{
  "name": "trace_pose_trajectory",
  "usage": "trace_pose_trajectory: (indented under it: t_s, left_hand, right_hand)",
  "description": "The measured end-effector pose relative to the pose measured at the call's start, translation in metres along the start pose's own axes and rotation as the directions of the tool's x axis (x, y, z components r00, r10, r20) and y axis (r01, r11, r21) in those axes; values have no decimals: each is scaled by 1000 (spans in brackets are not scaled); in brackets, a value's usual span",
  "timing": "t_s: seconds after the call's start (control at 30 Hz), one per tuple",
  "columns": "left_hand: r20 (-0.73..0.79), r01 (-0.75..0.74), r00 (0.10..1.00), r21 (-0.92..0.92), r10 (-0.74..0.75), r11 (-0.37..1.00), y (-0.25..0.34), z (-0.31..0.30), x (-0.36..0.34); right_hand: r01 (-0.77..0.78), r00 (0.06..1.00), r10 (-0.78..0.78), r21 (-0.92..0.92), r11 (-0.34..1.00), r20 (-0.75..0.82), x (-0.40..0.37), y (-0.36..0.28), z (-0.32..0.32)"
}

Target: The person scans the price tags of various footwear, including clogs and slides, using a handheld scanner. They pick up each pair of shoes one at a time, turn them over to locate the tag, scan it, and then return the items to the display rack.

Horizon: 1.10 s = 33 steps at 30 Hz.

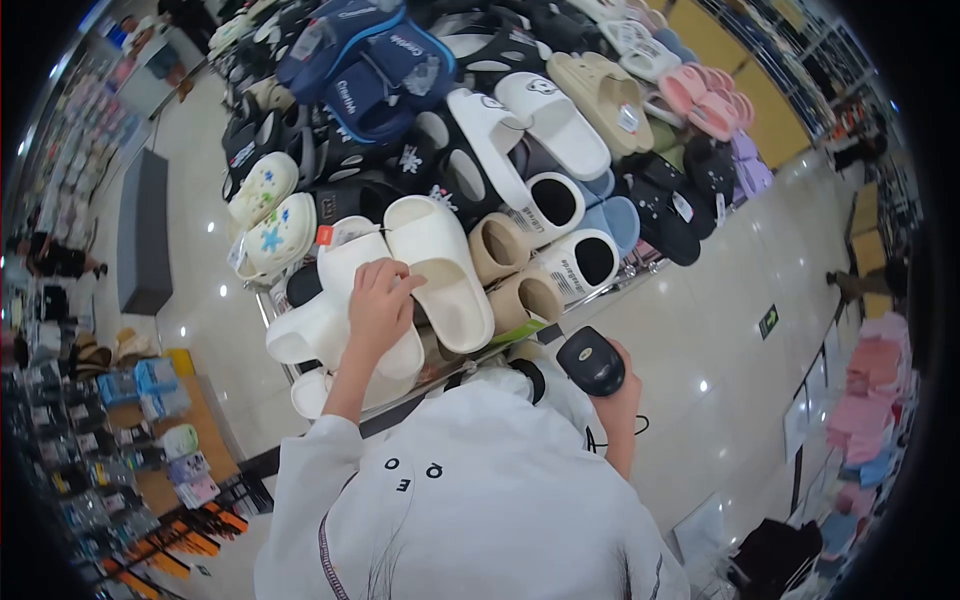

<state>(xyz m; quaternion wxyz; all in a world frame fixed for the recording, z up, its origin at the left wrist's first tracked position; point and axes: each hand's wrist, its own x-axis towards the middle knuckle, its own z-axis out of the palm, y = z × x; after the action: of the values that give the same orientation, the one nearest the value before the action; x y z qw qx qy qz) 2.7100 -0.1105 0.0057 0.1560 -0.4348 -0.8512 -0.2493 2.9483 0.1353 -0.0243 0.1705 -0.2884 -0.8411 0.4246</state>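
My left hand [380, 310] is over a pair of plain white slippers at the front of the heaped display. Its fingers curl over the inner side of the left white slipper [345, 262], which has an orange tag at its end. Touching that one, the right white slipper [455, 300] lies with its opening toward me. In my right hand [618, 395] is a black handheld scanner [590, 362], held beside the display's front edge with its rounded head up. The fingers beneath the scanner are mostly hidden.
Beige-and-white slippers [575, 265], white clogs with charms [275, 235] and navy slippers [375, 95] crowd the display. A metal rail [610, 288] edges it. Tiled floor [700, 330] runs along the right. A grey bench [145, 230] and goods racks stand left. Other people are far off.
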Motion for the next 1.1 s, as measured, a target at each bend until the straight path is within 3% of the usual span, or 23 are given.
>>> trace_pose_trajectory:
  t_s: [0.2, 0.47, 0.53, 0.57, 0.63, 0.7, 0.73, 0.77, 0.83, 0.87, 0.97, 1.1]
  left_hand:
    - [20, -45, 999, -156, 49, 987, 39, 39, 19]
    - [-112, 42, 990, -336, -84, 941, 59, 71, 108]
    - [-15, 194, 975, -446, -223, 874, 58, 88, 137]
    - [-23, 200, 972, -439, -234, 876, 54, 100, 153]
    - [193, 476, 874, -527, -446, 704, 39, 134, 185]
    - [259, 638, 769, -276, -584, 719, 10, 174, 216]
    - [240, 687, 722, -139, -648, 714, -2, 196, 226]
    - [223, 693, 719, -149, -659, 705, -8, 213, 235]
    - [-111, 796, 602, 2, -791, 605, -12, 234, 246]
    - [-120, 808, 585, -7, -802, 590, -9, 232, 248]
    - [-350, 745, 552, -200, -757, 636, -13, 232, 251]
    - [-331, 728, 536, -285, -777, 624, -10, 223, 243]
  right_hand:
    - [-92, 994, 95, 64, 994, -55, -18, -3, 5]
    - [-103, 993, 109, 123, 987, -41, -3, 15, -8]
    - [-107, 994, 109, 129, 986, -4, 12, 23, -17]
    - [-115, 993, 114, 132, 985, 21, 20, 28, -23]
    - [-105, 994, 100, 152, 983, 40, 38, 38, -37]
    - [-84, 996, 75, 165, 983, 57, 59, 52, -55]
    - [-51, 997, 43, 145, 988, 62, 67, 63, -63]
    - [-18, 998, 9, 122, 992, 69, 77, 73, -73]
    - [-25, 996, 14, 124, 992, 88, 97, 83, -95]
    - [-50, 994, 37, 128, 990, 99, 105, 88, -107]
    - [-29, 994, 21, 75, 997, 108, 132, 100, -138]
    - [13, 990, -19, 44, 999, 137, 166, 124, -164]
